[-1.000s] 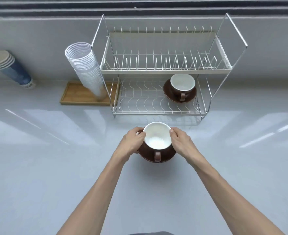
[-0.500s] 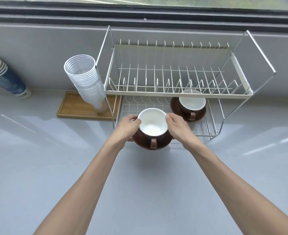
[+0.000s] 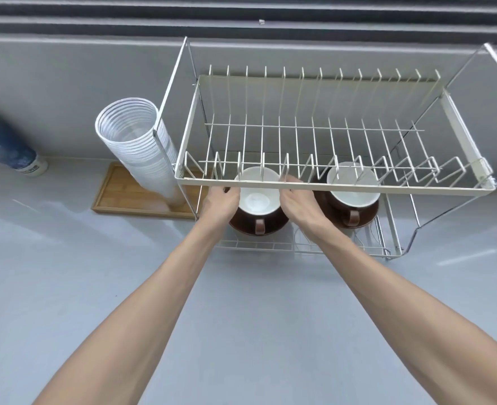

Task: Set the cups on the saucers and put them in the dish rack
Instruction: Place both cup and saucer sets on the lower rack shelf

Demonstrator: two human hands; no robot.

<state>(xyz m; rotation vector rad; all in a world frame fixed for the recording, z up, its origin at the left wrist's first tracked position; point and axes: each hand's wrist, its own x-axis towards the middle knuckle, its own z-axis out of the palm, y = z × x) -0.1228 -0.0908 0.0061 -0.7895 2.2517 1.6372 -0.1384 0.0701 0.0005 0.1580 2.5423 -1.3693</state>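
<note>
Both my hands are under the top shelf of the dish rack [image 3: 329, 187], w/ a cup [image 3: 257, 197] and its saucer [image 3: 276, 226] between them. Left hand [image 3: 219, 204] grasps the cup's left side, fingers curled round the rim area; right hand [image 3: 298, 207] grasps the right side, fingertips partly hidden behind the shelf's front bar. The cup is white inside, brown outside, upright, handle facing me. It sits on the brown saucer, over the left half of the rack's lower wire shelf. Can't tell if the saucer is resting on the wires or just above them.

Just right of it, on the same lower shelf, a second cup [image 3: 354, 190] stands upright on a second saucer [image 3: 367, 216], handle also twd me. My right hand is between the two sets; can't tell if it touches the second one.

The top shelf has only its plate dividers. Left of the rack, a stack of clear plastic cups [image 3: 142, 147] leans on a wooden tray [image 3: 118, 197], touching the rack's frame. Far left, a stack of blue paper cups [image 3: 4, 144] at the wall. All of it sits on the grey table [image 3: 241, 317].
</note>
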